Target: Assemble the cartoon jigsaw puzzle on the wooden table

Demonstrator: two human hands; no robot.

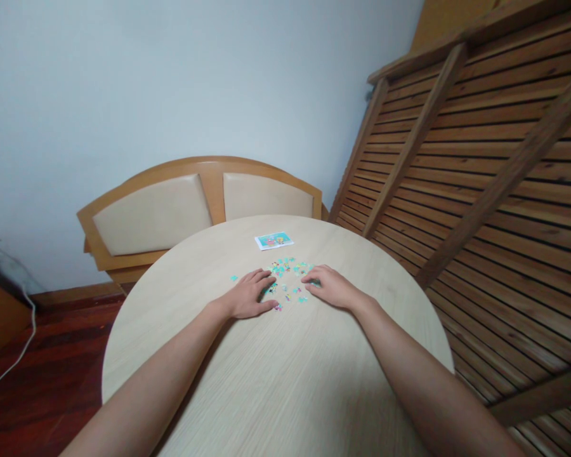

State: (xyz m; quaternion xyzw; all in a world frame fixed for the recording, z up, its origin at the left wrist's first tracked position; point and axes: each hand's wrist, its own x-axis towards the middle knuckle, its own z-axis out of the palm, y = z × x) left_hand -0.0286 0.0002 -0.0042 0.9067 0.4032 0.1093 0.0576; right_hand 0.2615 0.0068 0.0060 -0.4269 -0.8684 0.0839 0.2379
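Small teal and multicoloured jigsaw puzzle pieces (280, 267) lie scattered on the pale round table (276, 374), between and beyond my hands. My left hand (250, 295) rests at the left side of the pieces, fingers and thumb spread, with a few pieces by its fingertips. On the right side, my right hand (330, 285) is over the edge of the scatter, its fingers slightly bent and apart, and part of the pieces is hidden under it. A picture card (275, 240) with cartoon figures on teal lies behind the pieces.
A single teal piece (234, 278) lies apart, left of the others. Behind the table stands a wooden headboard (212, 166) with cream panels against the wall. A slatted wooden frame (476, 165) leans at the right. A white cable (32, 317) hangs at the left.
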